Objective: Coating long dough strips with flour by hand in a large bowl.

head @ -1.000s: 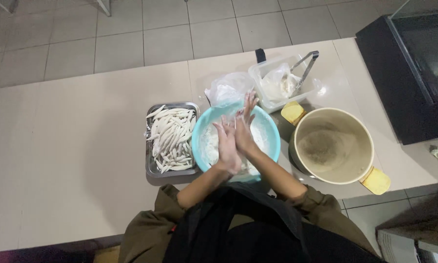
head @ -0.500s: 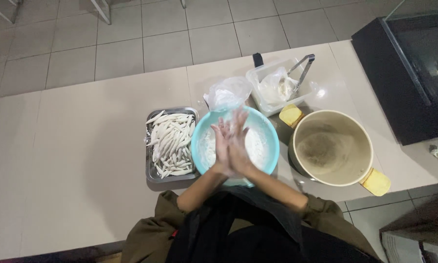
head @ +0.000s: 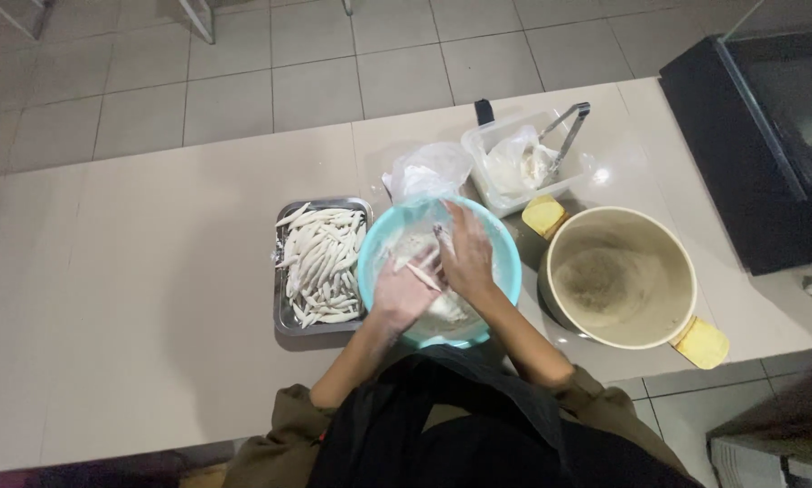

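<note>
**Both hands in the flour bowl**

So both hands are over the teal bowl, which sits on the pale surface right in front of the person. The left hand is palm-up and loosely cupped with a thin white strip lying across it, not clenched. The right hand is flat with fingers spread, pressed down next to the left one and touching that strip. Both are dusted white, and the bowl holds white flour.

Just left of the bowl, touching it, is a metal tray piled with more pale strips. Behind the bowl there's a crumpled clear bag, then a clear tub with tongs resting in it. To the right sits a big beige pot with yellow handles.
</note>
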